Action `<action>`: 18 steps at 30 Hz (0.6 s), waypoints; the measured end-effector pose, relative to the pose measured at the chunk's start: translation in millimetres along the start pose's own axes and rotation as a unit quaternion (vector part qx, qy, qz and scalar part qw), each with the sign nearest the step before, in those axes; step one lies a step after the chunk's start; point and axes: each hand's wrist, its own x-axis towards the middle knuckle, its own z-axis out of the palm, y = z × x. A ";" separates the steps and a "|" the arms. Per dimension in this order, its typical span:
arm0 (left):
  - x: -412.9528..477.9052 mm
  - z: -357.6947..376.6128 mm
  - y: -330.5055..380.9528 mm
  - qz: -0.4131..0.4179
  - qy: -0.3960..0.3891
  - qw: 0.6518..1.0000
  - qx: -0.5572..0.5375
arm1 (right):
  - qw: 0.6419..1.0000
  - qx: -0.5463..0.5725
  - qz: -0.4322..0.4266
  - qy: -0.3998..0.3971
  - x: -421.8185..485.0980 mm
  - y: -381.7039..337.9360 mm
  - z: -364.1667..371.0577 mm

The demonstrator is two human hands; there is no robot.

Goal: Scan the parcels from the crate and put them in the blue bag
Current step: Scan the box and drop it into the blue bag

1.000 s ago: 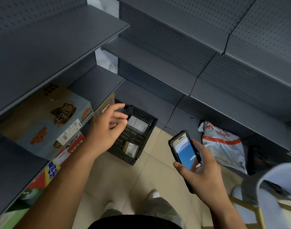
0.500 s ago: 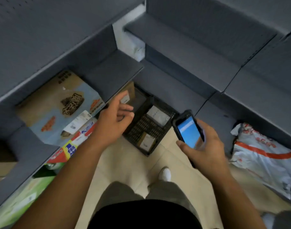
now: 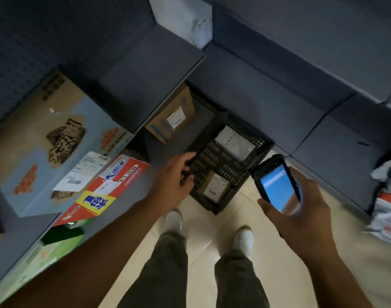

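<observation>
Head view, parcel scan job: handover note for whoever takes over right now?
Left hand: open, empty, over the crate's near-left rim.
Right hand: holds the scanner, screen lit.
Crate on the floor: two parcels inside, a white parcel at the far end, a brown parcel at the near end.
Blue bag: not in view; nothing shown bagged.
Left: pick, scan and bag both.

A black slotted crate (image 3: 209, 157) is sitting at the fingertips of the left hand (image 3: 172, 182), holding a white parcel (image 3: 233, 142) at its far end and a brown labelled parcel (image 3: 215, 188) nearer, left of the right hand (image 3: 303, 214), which is gripping a lit scanner (image 3: 278, 185).
</observation>
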 end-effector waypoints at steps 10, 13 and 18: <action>167.2 130.6 -180.4 0.088 -0.177 0.964 0.179 | 0.999 -0.037 0.025 -0.012 61.7 101.6 148.8; 196.4 180.9 -225.6 0.093 -0.209 0.949 0.217 | 0.999 -0.039 0.017 -0.031 78.7 133.8 188.5; 228.5 253.1 -298.1 0.004 -0.237 0.930 0.281 | 0.998 -0.048 0.001 -0.045 103.5 188.0 242.1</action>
